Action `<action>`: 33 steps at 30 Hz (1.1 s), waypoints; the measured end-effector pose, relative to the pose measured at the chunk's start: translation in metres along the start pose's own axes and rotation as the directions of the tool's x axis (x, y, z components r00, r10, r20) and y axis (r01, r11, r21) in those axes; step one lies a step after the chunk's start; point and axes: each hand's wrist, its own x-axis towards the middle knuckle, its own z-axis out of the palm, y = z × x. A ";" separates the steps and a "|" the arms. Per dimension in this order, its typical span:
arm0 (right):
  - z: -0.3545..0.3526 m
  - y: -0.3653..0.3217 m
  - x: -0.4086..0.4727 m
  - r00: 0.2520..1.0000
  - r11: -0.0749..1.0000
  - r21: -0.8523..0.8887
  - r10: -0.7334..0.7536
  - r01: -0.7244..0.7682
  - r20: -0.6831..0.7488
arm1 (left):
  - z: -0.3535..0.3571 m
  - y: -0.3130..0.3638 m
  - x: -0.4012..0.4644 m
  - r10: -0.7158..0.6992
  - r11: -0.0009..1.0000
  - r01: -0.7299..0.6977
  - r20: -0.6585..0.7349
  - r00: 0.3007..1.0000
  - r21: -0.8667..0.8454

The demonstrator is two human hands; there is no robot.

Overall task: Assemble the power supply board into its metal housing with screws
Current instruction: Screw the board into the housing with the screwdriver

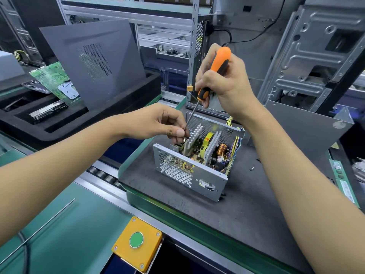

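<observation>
I am wrapping my right hand [221,80] around the orange screwdriver [214,73], while my left hand [158,123] is pinching its shaft low down. The metal housing [189,171] is sitting on the dark counter [246,204], board [209,151] inside. Heatsinks [194,138] are crowding the tip. A loose screw [252,168] is lying just right.

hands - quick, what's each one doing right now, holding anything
Left hand: fingers pinched at the screwdriver's shaft near its tip, over the housing.
Right hand: gripping the screwdriver's orange handle.
</observation>
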 end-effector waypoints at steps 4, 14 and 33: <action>-0.001 -0.001 0.001 0.999 1.000 0.005 -0.028 0.028 -0.020 | 0.003 -0.001 0.001 -0.005 1.000 0.005 -0.017 1.000 -0.023; -0.002 -0.007 -0.001 0.999 0.999 -0.043 0.002 -0.003 -0.033 | 0.010 -0.003 0.003 0.009 0.996 -0.015 -0.069 0.998 -0.085; 0.000 -0.021 -0.006 0.978 0.987 -0.066 0.153 -0.145 0.141 | 0.010 0.009 0.004 -0.050 0.998 0.050 -0.006 0.999 0.043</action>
